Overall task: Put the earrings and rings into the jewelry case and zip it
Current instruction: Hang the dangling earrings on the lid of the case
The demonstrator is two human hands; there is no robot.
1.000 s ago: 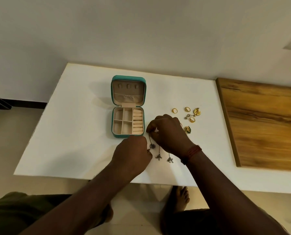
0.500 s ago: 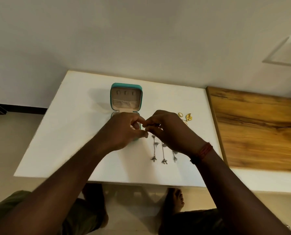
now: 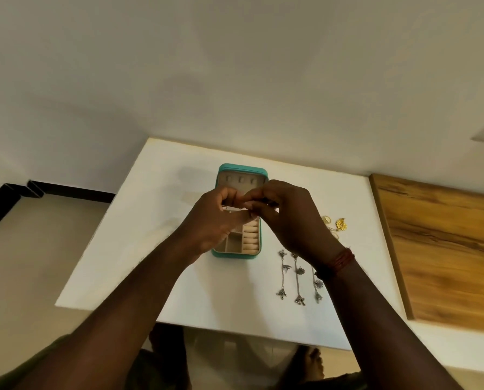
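Note:
A teal jewelry case lies open on the white table, its beige lid upright and its compartments showing. My left hand and my right hand meet above the case and together pinch a thin silver earring, mostly hidden by the fingers. Three long silver dangling earrings lie side by side on the table right of the case, partly under my right wrist. Gold rings and a gold flower earring lie further right.
A wooden board lies on the table's right side. A wall stands behind the table. The near table edge is just past the silver earrings, with bare feet on the floor below it.
Both hands rose from the table beside the silver earrings and moved over the open case, carrying one earring. Three silver earrings now lie on the table.

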